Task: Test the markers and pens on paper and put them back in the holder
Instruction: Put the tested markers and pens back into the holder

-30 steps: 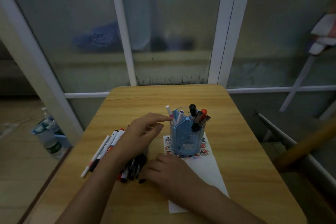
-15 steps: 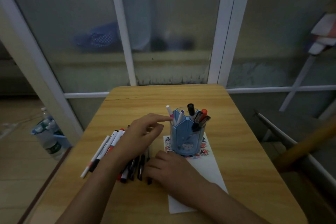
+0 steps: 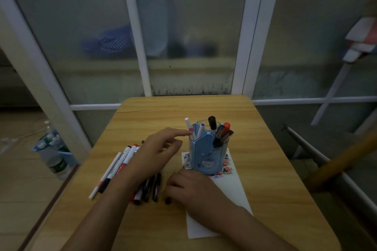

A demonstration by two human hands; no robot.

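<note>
Markers and pens are the matter here, and they lie in two groups on the light wooden desk (image 3: 142,220). On the left side a loose row of white-barrelled markers with red and black caps (image 3: 120,164) rests on the desk, and beside it a bunch of dark pens (image 3: 150,186) lies partly under the left arm. These are outside the holder, so I judge that they are not yet tested, or at least not yet put back.

The left hand (image 3: 157,152) hovers over this pile with its fingers loose and its forefinger stretched to the pink-banded white pen (image 3: 189,126) at the holder's edge; it grips nothing that I can see.

The right hand (image 3: 193,187) lies low on the desk with fingers curled at a dark pen tip (image 3: 167,200); whether it really grasps it, I cannot tell.

Further right stands the blue plastic pen holder with a cartoon figure (image 3: 206,155), upright on the far end of a white sheet of paper (image 3: 228,193). About six pens and markers are inside it already. Colourful scribbles (image 3: 226,166) show on the paper around its base, so some testing is done. Roughly half the work seems left.
</note>
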